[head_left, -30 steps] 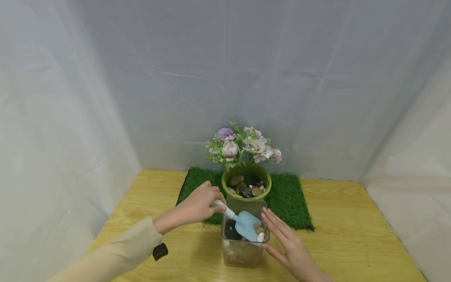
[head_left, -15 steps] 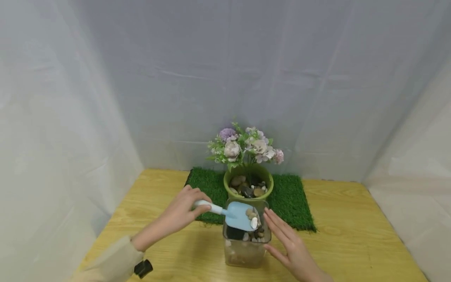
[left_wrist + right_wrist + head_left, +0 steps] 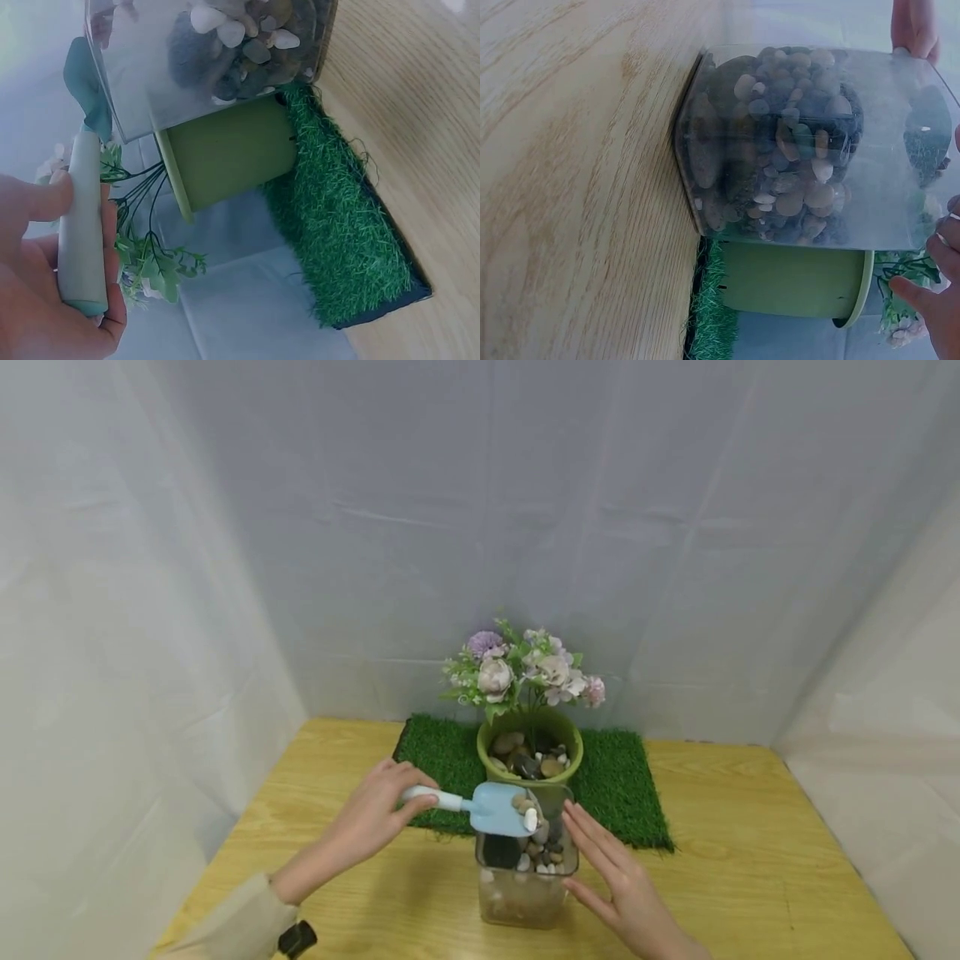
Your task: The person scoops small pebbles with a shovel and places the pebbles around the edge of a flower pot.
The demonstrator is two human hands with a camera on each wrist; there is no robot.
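Observation:
A clear square jar (image 3: pixel 525 893) (image 3: pixel 150 67) (image 3: pixel 795 150) of mixed pebbles stands on the wooden table. My left hand (image 3: pixel 375 810) (image 3: pixel 45 300) grips the white handle of a small blue trowel (image 3: pixel 491 808) (image 3: pixel 81 225). Its blade hovers over the jar's left rim and carries a few pebbles (image 3: pixel 525 812). My right hand (image 3: pixel 611 877) (image 3: pixel 930 292) rests against the jar's right side with fingers straight. Just behind the jar is a green pot (image 3: pixel 558 735) (image 3: pixel 232 154) (image 3: pixel 795 281) holding pebbles and artificial flowers (image 3: pixel 521 668).
The pot stands on a green artificial grass mat (image 3: pixel 622 785) (image 3: pixel 337 225) at the back of the wooden table (image 3: pixel 750 860) (image 3: pixel 570 187). White fabric walls (image 3: pixel 150 568) enclose the table on three sides.
My left hand has lifted the trowel out of the jar, up and to the left, with a few pebbles on its blade. The right hand stays against the jar.

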